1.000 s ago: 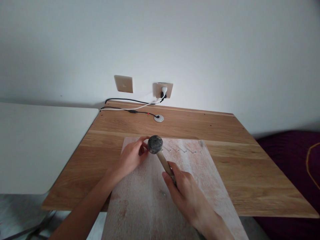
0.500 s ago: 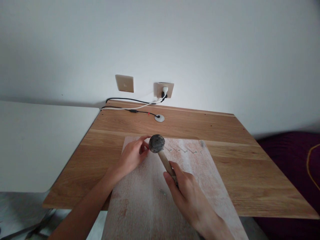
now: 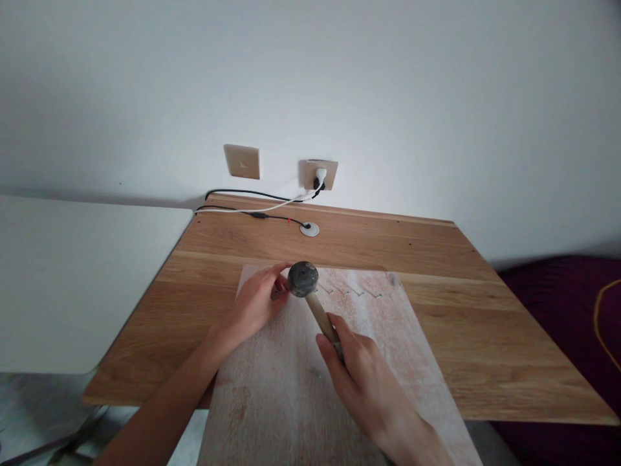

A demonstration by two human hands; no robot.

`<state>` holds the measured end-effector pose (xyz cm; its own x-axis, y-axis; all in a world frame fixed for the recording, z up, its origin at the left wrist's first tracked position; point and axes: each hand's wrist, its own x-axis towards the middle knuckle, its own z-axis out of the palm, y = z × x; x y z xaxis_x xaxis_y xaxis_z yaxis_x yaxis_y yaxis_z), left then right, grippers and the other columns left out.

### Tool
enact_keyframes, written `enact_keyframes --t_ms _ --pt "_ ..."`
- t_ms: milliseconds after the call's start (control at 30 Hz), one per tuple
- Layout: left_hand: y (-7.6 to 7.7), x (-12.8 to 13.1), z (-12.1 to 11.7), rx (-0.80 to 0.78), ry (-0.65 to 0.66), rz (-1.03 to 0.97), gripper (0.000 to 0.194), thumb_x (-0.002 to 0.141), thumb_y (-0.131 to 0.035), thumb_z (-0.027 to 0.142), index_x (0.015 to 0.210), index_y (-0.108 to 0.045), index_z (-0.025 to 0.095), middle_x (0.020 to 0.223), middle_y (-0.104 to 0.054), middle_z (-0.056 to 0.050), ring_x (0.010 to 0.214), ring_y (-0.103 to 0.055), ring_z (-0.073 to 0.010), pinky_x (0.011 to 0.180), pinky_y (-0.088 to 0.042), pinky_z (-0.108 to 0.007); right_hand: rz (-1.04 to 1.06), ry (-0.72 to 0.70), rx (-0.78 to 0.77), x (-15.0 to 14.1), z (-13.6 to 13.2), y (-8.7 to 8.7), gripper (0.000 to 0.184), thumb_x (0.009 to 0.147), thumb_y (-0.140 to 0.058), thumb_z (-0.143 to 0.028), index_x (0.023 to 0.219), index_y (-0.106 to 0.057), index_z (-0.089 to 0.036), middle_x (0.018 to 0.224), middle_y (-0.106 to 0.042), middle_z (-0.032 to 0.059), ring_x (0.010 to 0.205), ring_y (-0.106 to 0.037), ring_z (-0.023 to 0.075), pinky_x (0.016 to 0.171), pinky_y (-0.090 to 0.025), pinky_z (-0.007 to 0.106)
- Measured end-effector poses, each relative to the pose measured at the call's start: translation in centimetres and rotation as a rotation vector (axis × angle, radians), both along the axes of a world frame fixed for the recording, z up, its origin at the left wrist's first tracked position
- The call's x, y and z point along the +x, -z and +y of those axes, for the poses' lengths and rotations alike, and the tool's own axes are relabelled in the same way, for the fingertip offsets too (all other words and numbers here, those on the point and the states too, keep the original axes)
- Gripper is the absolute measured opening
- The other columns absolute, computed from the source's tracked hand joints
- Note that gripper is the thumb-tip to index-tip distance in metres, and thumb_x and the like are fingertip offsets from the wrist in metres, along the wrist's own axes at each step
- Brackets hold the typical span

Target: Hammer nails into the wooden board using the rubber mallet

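Note:
My right hand [image 3: 366, 375] is wrapped round the wooden handle of a mallet [image 3: 303, 279] with a dark, round head. That head hangs over the far part of a worn whitish board [image 3: 272, 388]. Just left of it, my left hand [image 3: 259, 294] rests at the board's far left, thumb and fingertips pinched together. Whatever lies between those fingertips is covered by the mallet head or too small to make out. To the right of the head, several thin nails [image 3: 376, 294] stand in a row in the board. Another small nail-like piece [image 3: 315, 373] lies nearer the middle.
Under the board is a brown wooden table [image 3: 485, 336], with a white tabletop [image 3: 87, 278] adjoining on the left. Black and white cables [image 3: 259, 215] run along the wall to a socket [image 3: 320, 175]. A dark purple covered item [image 3: 557, 304] stands at the right.
The mallet head has shifted very slightly left with my right hand. My left hand has stayed in place.

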<state>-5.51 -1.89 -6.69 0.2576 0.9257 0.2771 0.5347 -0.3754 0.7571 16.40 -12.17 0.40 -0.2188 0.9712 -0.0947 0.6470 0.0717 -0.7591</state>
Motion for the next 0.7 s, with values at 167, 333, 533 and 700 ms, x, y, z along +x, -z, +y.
enact_keyframes --t_ms 167,333,533,700 --pt "0.26 -0.12 0.0 -0.008 0.006 -0.017 0.052 0.084 -0.062 0.015 0.135 -0.067 0.02 0.105 -0.079 -0.007 0.094 -0.074 -0.0253 0.09 -0.058 -0.041 -0.01 -0.001 -0.003 0.0 -0.02 0.08 0.035 0.107 -0.038 -0.04 0.119 -0.06 -0.016 0.078 -0.076 0.0097 0.065 -0.073 0.0261 0.058 -0.046 0.035" --pt "0.3 -0.15 0.01 0.003 0.015 -0.013 0.053 0.085 -0.062 0.016 0.137 -0.067 0.022 0.102 -0.08 -0.006 0.094 -0.074 -0.0262 0.089 -0.058 -0.042 -0.024 -0.008 -0.005 -0.02 0.0 0.11 0.033 0.107 -0.038 -0.04 0.116 -0.06 -0.017 0.074 -0.074 0.008 0.063 -0.071 0.0265 0.057 -0.044 0.035" --pt "0.46 -0.29 0.11 -0.01 0.014 0.01 0.049 0.086 -0.063 0.015 0.135 -0.068 0.021 0.109 -0.079 -0.008 0.102 -0.074 -0.0285 0.093 -0.057 -0.043 -0.01 -0.019 0.001 -0.08 -0.09 0.36 0.033 0.107 -0.038 -0.039 0.117 -0.06 -0.017 0.076 -0.076 0.0085 0.063 -0.072 0.0255 0.056 -0.044 0.034" --pt "0.78 -0.32 0.03 -0.013 0.009 -0.004 0.053 0.087 -0.064 0.014 0.139 -0.065 0.022 0.11 -0.079 -0.007 0.102 -0.074 -0.0275 0.095 -0.057 -0.043 0.011 -0.005 0.033 -0.24 -0.26 0.43 0.034 0.107 -0.039 -0.038 0.121 -0.06 -0.015 0.077 -0.075 0.008 0.062 -0.071 0.0241 0.057 -0.046 0.034"
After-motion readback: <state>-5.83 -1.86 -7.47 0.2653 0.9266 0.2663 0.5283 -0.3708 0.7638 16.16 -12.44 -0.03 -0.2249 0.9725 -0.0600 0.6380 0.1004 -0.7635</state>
